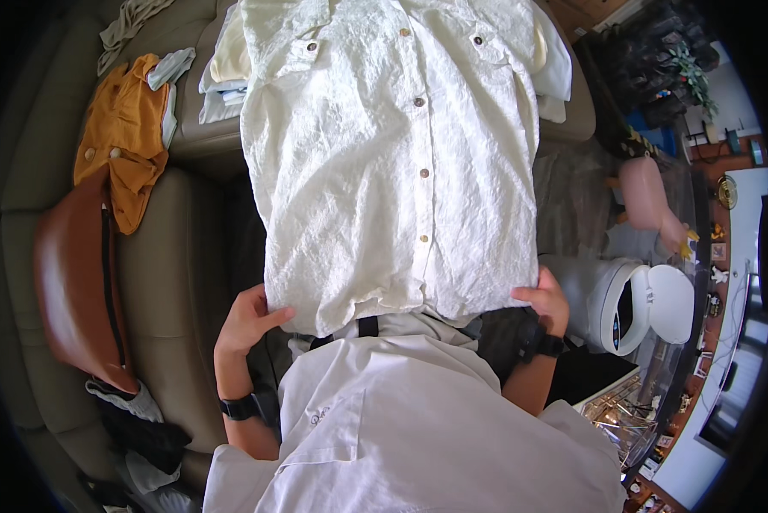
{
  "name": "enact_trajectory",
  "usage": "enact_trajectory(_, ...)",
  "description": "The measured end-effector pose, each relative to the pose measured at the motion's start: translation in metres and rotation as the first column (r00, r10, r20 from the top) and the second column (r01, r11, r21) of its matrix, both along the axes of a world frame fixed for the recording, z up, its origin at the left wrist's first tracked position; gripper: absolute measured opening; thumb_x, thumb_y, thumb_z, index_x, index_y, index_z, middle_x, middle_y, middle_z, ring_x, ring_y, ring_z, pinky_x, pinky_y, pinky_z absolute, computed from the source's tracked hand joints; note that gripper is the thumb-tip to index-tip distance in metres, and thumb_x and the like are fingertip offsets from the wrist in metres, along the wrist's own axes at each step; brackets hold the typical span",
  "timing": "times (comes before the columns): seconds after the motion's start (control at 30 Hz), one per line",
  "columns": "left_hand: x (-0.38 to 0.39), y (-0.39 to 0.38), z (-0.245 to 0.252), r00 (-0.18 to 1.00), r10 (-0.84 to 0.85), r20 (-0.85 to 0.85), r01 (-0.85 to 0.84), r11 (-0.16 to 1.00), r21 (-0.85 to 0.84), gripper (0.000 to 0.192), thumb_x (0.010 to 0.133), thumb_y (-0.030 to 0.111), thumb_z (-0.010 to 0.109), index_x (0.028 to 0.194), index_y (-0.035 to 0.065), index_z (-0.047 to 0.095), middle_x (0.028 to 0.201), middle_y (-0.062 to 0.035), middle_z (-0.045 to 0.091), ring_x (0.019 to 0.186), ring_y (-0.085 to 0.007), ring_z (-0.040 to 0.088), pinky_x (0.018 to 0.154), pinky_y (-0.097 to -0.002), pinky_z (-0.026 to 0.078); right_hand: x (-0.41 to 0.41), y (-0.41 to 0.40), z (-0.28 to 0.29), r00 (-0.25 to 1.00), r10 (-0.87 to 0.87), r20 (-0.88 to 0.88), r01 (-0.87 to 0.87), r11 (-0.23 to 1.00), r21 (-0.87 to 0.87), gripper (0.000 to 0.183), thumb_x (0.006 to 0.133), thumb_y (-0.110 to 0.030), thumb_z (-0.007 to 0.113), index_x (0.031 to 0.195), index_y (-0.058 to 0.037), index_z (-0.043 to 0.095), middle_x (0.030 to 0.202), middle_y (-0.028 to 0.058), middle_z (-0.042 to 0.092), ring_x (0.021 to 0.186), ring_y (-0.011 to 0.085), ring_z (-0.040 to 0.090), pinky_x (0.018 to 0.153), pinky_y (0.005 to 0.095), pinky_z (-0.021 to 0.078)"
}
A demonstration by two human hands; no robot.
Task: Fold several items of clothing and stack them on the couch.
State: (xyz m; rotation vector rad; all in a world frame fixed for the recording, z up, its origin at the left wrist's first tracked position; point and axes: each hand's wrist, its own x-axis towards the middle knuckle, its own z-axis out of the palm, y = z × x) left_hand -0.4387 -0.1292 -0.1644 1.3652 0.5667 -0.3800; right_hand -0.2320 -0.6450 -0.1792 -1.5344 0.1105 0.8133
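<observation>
A white textured button-up shirt (358, 160) is spread out in front of me, its front facing up and its buttons fastened down the placket. Pinched in my left hand (252, 319) is the left corner of its hem, thumb on top. My right hand (546, 300) grips the opposite hem corner the same way. The hem hangs close to my waist, with small wrinkles near the middle. Beneath the far part of the shirt, folded light-coloured garments (227, 96) show at the edge of the sofa seat. Most of that pile is hidden.
On the grey leather sofa (172, 256) to the left lie an orange garment (124, 122), a brown leather cushion or bag (79, 276) with a zip, and dark clothes (146, 429). To the right are a white lidded bin (595, 301) and a pink animal-shaped item (643, 192).
</observation>
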Motion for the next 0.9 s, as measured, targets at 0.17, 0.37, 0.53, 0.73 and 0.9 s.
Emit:
enact_trajectory(0.17,-0.024,-0.005,0.042,0.971,0.155,0.18,-0.162,0.986,0.025,0.064,0.088,0.002,0.079,0.14,-0.0044,0.044,0.11,-0.0113,0.071,0.097,-0.013,0.067,0.083,-0.0262,0.053,-0.026,-0.022,0.046,0.984,-0.101,0.144,0.124,0.979,-0.161,0.067,0.072,-0.009,0.087,0.129,0.0084,0.056,0.118,0.0122,0.069,0.105,0.0193,0.065,0.096,0.0337,0.0492)
enact_trajectory(0.37,-0.031,-0.018,0.129,0.824,0.239,0.513,-0.316,0.946,0.066,0.088,0.082,0.007,0.085,0.153,-0.0062,0.035,0.1,-0.0189,0.073,0.085,-0.0209,0.071,0.073,-0.0294,0.055,-0.031,0.046,0.155,0.851,-0.307,0.427,0.292,0.951,0.102,0.081,0.072,-0.013,0.084,0.141,0.005,0.046,0.108,0.0138,0.072,0.097,0.0187,0.068,0.083,0.0278,0.0519)
enact_trajectory(0.53,-0.015,-0.022,0.136,0.446,0.571,0.689,-0.544,0.785,-0.298,0.021,0.081,0.003,0.084,0.089,-0.0042,0.065,0.082,-0.0193,0.072,0.068,-0.0202,0.066,0.067,-0.0321,0.054,-0.021,-0.011,0.12,0.507,-0.355,0.785,0.284,0.929,0.236,0.038,0.076,-0.026,0.077,0.09,0.001,0.055,0.094,0.0078,0.065,0.091,0.017,0.059,0.08,0.0288,0.0448)
enact_trajectory(0.73,0.047,0.025,0.168,0.308,0.737,0.601,-0.258,0.673,-0.693,0.021,0.095,-0.002,0.058,0.115,-0.0084,0.061,0.114,-0.0229,0.068,0.103,-0.0274,0.069,0.091,-0.0362,0.06,0.077,0.034,0.175,0.808,-0.372,0.457,-0.225,0.521,0.823,0.084,0.102,-0.069,0.037,0.129,0.0083,0.05,0.121,0.0256,0.067,0.11,0.0332,0.066,0.097,0.0445,0.051)
enact_trajectory(0.9,0.144,0.085,0.192,0.329,0.74,0.587,-0.006,0.623,-0.782,0.047,0.099,-0.002,0.037,0.139,-0.027,0.034,0.145,-0.0325,0.049,0.142,-0.0344,0.045,0.117,-0.033,0.046,0.188,0.085,0.217,0.889,-0.337,0.311,-0.12,0.483,0.867,0.078,0.104,-0.061,0.042,0.143,0.0057,0.049,0.141,0.0258,0.058,0.119,0.0377,0.065,0.099,0.0474,0.0517)
